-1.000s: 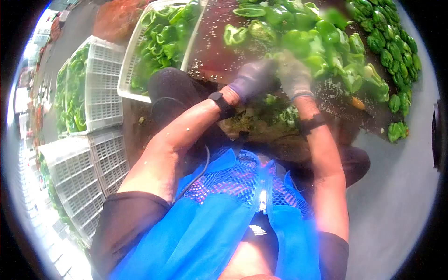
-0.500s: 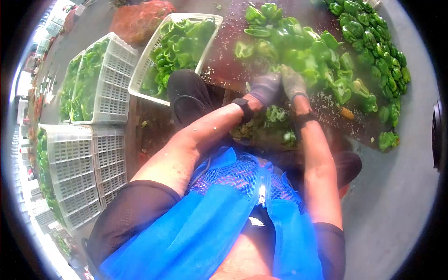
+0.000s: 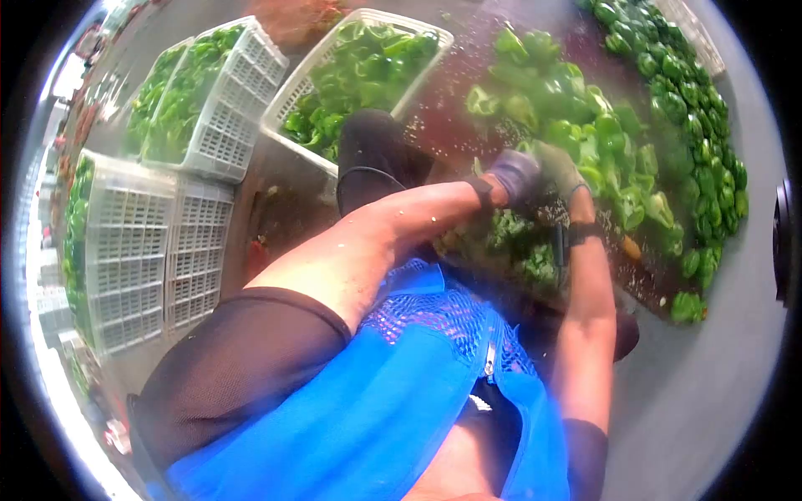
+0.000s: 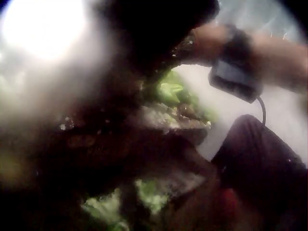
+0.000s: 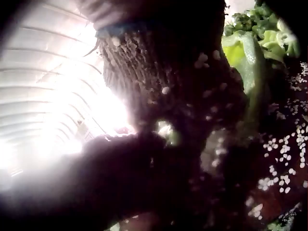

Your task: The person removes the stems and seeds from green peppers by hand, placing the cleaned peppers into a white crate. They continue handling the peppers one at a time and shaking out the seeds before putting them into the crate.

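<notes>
My left hand, in a purplish-grey glove, meets my right hand, in a pale, stained glove, at the near edge of the pepper pile. The fingers of both curl inward round a green pepper, mostly hidden; a small green-and-white bit of the pepper shows between the dark gloves in the right wrist view. Just beyond the hands lie many cut green peppers on a dark red-brown board strewn with pale seeds. The left wrist view is dark and blurred.
A white crate of cut peppers stands left of the board, beyond the knee. More white crates are stacked farther left. Whole green peppers line the right side. Green scraps lie below the hands, and an orange piece lies right.
The head view has swung, so crates, board and hands sit farther right and the hands lower in the picture. Both hands stay close together at the pile's near edge.
</notes>
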Demonstrator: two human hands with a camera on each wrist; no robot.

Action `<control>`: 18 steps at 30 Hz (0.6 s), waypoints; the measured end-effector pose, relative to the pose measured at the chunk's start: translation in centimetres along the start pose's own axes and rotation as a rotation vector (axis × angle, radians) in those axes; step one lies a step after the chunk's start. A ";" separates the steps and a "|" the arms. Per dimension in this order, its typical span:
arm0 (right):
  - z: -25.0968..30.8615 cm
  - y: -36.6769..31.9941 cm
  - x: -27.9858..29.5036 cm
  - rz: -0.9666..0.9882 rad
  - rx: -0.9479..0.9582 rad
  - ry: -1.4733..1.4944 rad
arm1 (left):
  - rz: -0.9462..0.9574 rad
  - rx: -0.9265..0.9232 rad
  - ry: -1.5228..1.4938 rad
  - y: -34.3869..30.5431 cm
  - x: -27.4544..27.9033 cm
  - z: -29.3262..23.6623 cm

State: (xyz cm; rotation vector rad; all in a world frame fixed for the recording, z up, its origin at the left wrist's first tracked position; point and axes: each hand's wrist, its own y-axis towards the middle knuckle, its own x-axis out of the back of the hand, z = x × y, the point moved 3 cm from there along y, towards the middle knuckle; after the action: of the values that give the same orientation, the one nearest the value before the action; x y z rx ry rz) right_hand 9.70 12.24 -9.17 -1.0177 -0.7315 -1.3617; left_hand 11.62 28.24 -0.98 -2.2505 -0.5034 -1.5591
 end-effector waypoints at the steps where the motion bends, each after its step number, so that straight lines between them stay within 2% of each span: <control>1: 1.2 -0.6 1.1 0.073 -0.132 0.279 | 0.077 -0.041 0.099 0.4 0.3 -0.2; 2: 2.8 -1.3 2.3 0.106 -0.290 0.584 | -0.137 -0.082 0.073 1.9 -2.3 0.9; 3: 4.3 -2.0 3.5 0.100 -0.458 0.844 | -0.091 -0.077 0.054 3.6 -4.3 1.8; 5: 7.9 -4.2 5.4 0.031 -0.483 0.845 | 0.021 -0.076 0.125 3.6 -3.6 1.3; 6: 9.2 -5.1 5.9 -0.012 -0.530 0.923 | 0.102 -0.083 0.152 2.2 -1.0 0.6; 7: 9.6 -5.5 6.3 -0.058 -0.579 1.003 | 0.034 -0.134 -0.057 3.4 -2.3 2.1; 8: 6.8 -4.3 4.1 -0.046 -0.514 1.042 | 0.044 -0.043 -0.303 2.0 0.2 2.7; 9: 6.7 -3.6 3.7 -0.093 -0.485 1.195 | 0.065 0.040 -0.544 -0.4 3.6 2.8; 10: 7.1 -3.5 2.9 -0.137 -0.467 1.353 | 0.130 0.320 -0.895 -1.9 5.3 2.1; 11: 7.1 -3.6 2.0 -0.181 -0.454 1.509 | 0.124 0.245 -1.113 -1.2 3.8 2.4; 13: 5.5 -2.2 0.3 -0.427 -0.317 1.422 | 0.116 0.141 -1.454 0.5 0.1 4.5; 15: 5.3 -1.1 0.7 -0.618 -0.033 1.103 | 0.116 0.155 -1.544 1.5 -0.9 6.0; 16: 5.5 -0.3 0.7 -0.630 -0.021 0.981 | 0.103 0.169 -1.550 1.8 -0.9 6.7; 17: 5.8 0.5 0.5 -0.641 -0.013 0.861 | 0.120 0.174 -1.433 1.7 -0.9 7.8; 18: 6.2 1.1 0.0 -0.648 -0.008 0.741 | 0.071 0.165 -1.504 1.7 -1.0 8.3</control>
State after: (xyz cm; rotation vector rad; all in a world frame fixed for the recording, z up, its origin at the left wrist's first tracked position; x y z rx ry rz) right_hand 11.63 17.68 -6.76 -0.2031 -0.4894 -2.1251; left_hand 18.87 30.68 -4.85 -2.8225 -0.7945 0.4803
